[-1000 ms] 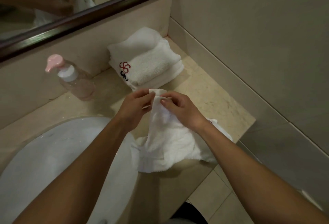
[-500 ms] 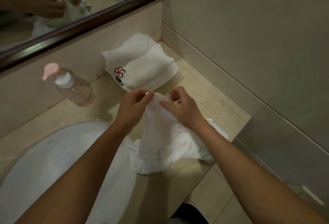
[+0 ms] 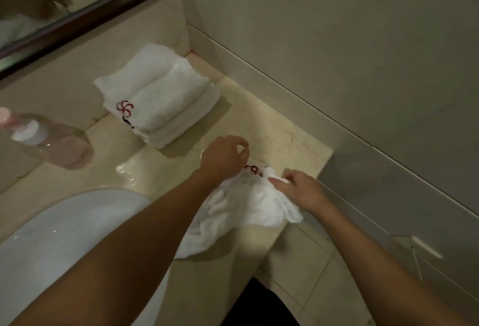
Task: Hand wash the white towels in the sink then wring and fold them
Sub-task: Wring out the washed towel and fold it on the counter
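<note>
On the counter's point(image 3: 272, 129) near edge, between both hands, a crumpled white towel point(image 3: 248, 204), long axis running from sink point(image 3: 64, 235) side to right corner. Right hand point(image 3: 300, 191) pinching that corner; left hand point(image 3: 223, 157) hovering above, fingers loosely curled, seemingly gripping nothing. Beyond, folded towels point(image 3: 158, 97).

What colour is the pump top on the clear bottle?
Pale pink; the pump top shows, blurred, at the head view's left edge.
</note>
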Action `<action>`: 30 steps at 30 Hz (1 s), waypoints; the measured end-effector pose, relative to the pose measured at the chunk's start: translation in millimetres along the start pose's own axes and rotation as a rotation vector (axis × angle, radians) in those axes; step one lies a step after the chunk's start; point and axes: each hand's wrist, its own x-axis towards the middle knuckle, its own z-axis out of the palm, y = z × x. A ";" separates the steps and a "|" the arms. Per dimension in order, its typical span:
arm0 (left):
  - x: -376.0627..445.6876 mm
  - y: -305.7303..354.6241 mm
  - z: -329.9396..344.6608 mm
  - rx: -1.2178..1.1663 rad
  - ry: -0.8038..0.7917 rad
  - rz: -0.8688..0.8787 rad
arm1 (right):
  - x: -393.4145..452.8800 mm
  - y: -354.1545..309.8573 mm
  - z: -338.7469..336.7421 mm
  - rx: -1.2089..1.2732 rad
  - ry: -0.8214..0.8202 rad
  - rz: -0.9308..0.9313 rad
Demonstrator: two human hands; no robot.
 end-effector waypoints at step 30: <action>10.6 14.7 2.8 0.261 -0.545 -0.035 | -25.4 9.1 -7.7 1.511 -0.295 0.007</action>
